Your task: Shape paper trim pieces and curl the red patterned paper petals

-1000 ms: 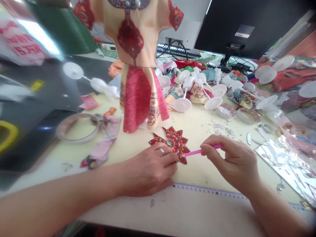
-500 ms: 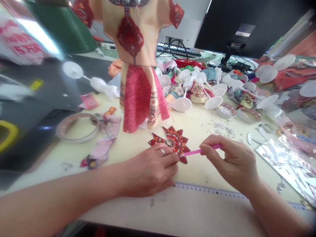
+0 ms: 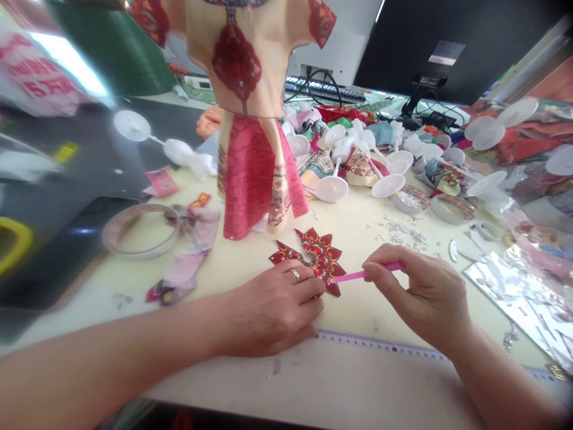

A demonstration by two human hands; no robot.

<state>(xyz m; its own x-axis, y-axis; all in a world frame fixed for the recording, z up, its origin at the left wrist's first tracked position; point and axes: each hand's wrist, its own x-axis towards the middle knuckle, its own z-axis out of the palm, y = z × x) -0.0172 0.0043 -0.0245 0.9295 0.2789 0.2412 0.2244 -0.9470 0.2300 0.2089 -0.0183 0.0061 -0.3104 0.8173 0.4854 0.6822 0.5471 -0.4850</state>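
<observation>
Two hands work at the counter (image 3: pixel 371 313) in the head view I'm watching. The left hand (image 3: pixel 273 310) lies on a red paper flower (image 3: pixel 311 257), fingers together, seemingly pinning it steady, though I cannot tell if they grip it. The right hand's (image 3: pixel 418 292) fingers clamp a pink strip (image 3: pixel 362 275) touching the flower's edge.
</observation>
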